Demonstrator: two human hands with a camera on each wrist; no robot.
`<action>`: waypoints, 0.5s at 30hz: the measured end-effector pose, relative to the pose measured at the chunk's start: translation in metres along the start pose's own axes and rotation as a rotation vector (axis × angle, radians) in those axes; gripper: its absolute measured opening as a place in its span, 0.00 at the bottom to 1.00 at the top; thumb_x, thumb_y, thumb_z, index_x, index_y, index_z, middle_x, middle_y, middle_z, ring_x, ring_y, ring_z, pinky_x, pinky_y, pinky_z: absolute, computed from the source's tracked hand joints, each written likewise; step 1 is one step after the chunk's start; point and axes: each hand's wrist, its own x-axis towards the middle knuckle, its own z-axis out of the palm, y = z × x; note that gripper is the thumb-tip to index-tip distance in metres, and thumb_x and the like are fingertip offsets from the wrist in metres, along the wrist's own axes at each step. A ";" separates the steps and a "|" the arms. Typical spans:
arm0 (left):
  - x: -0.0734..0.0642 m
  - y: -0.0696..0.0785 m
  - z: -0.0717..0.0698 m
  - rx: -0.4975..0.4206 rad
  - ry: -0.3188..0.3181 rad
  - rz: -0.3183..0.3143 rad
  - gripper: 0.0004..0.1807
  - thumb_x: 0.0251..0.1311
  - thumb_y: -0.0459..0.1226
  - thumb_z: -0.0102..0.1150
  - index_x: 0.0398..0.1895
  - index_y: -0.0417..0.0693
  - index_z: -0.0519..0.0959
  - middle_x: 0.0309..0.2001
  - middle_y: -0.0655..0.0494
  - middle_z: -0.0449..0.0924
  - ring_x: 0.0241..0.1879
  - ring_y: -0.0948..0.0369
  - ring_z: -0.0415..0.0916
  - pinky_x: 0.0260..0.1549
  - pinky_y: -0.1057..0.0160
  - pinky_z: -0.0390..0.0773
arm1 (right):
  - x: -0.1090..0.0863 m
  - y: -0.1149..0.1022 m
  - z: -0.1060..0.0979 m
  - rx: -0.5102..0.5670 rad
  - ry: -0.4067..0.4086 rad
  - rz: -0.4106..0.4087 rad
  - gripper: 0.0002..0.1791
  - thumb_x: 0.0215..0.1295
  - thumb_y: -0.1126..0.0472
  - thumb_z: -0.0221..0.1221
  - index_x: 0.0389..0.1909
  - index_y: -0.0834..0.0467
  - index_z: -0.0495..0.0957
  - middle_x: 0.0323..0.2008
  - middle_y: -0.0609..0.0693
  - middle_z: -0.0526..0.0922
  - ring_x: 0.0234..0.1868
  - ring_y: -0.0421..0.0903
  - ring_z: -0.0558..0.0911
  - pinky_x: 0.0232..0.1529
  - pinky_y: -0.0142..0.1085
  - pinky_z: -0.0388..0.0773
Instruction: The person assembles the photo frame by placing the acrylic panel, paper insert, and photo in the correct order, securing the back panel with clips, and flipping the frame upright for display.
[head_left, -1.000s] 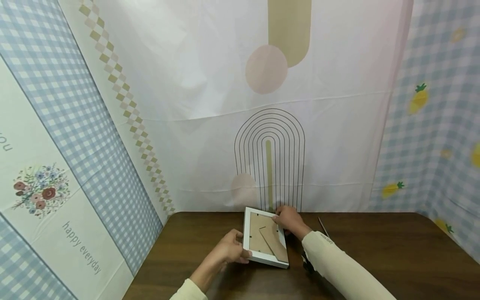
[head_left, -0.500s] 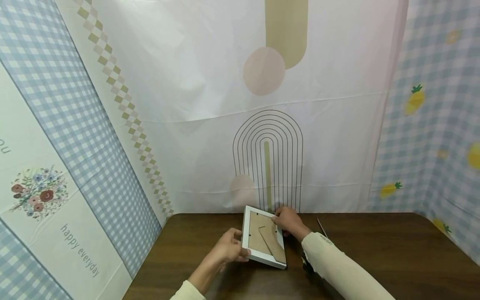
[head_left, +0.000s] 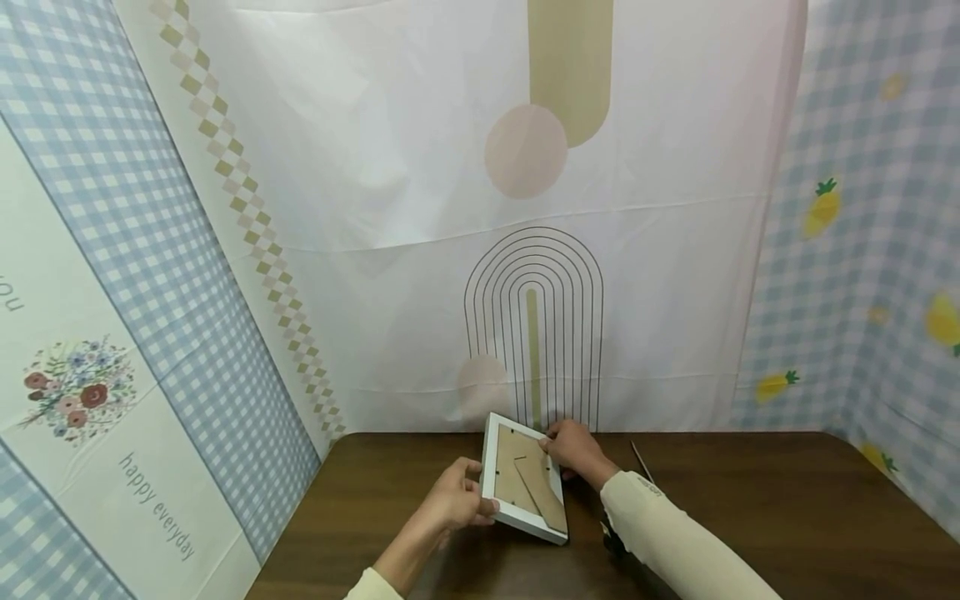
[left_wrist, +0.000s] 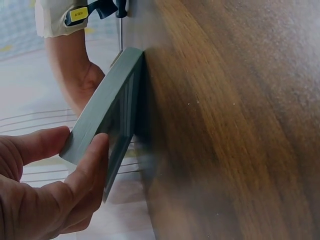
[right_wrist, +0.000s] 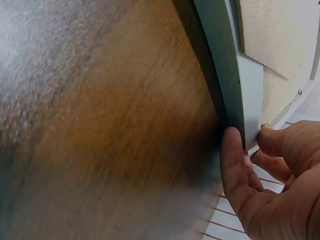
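Note:
A white picture frame (head_left: 525, 479) is held face down over the brown table, its tan backing board and angled stand flap facing up. It tilts, left side raised and right side low by the wood. My left hand (head_left: 457, 496) pinches the near left corner, thumb on the back and fingers underneath, as the left wrist view shows on the frame's edge (left_wrist: 100, 105). My right hand (head_left: 576, 450) grips the far right corner. In the right wrist view, the thumb and fingers of that hand (right_wrist: 275, 170) lie on either side of the white border (right_wrist: 250, 85).
A thin dark stick (head_left: 642, 462) lies on the wooden table (head_left: 765, 508) right of the frame, partly behind the right sleeve (head_left: 667, 525). A black device (head_left: 612, 537) shows under that sleeve. A patterned white cloth (head_left: 390, 333) hangs along the table's back edge.
The picture frame has tilted slightly more steeply, its near right corner shifting a little left and nearer. Both hands keep their grips. The head view has tipped up slightly.

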 end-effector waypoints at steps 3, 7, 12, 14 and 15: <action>0.000 0.001 0.000 0.007 0.009 0.009 0.41 0.60 0.15 0.70 0.77 0.21 0.64 0.43 0.40 0.77 0.38 0.54 0.86 0.45 0.51 1.00 | 0.000 -0.001 0.001 0.006 0.001 0.005 0.12 0.77 0.54 0.70 0.50 0.58 0.93 0.39 0.56 0.90 0.20 0.49 0.86 0.14 0.40 0.88; -0.001 0.002 -0.001 0.012 0.011 0.019 0.41 0.60 0.15 0.69 0.76 0.21 0.64 0.42 0.41 0.77 0.38 0.54 0.86 0.46 0.50 1.00 | -0.002 -0.005 0.000 0.005 -0.007 0.015 0.12 0.78 0.54 0.70 0.50 0.58 0.94 0.40 0.57 0.91 0.21 0.50 0.87 0.16 0.40 0.89; -0.002 0.003 -0.001 0.019 0.008 0.031 0.40 0.61 0.15 0.69 0.76 0.21 0.64 0.41 0.40 0.79 0.38 0.54 0.86 0.44 0.52 1.00 | -0.002 -0.007 0.000 -0.007 -0.015 0.015 0.12 0.78 0.53 0.70 0.49 0.57 0.93 0.38 0.55 0.90 0.21 0.50 0.87 0.16 0.41 0.89; -0.002 0.003 -0.001 0.020 0.010 0.032 0.41 0.61 0.16 0.69 0.77 0.21 0.63 0.41 0.40 0.79 0.38 0.54 0.86 0.44 0.53 0.99 | -0.001 -0.006 0.001 -0.001 -0.022 0.016 0.13 0.78 0.52 0.71 0.50 0.57 0.93 0.37 0.54 0.90 0.20 0.50 0.87 0.16 0.42 0.90; -0.001 0.004 -0.002 0.021 0.011 0.034 0.41 0.61 0.16 0.69 0.77 0.21 0.63 0.41 0.40 0.79 0.38 0.54 0.86 0.44 0.52 0.99 | -0.001 -0.007 0.001 -0.004 -0.024 0.007 0.13 0.78 0.52 0.70 0.50 0.58 0.93 0.36 0.54 0.89 0.20 0.50 0.87 0.16 0.42 0.90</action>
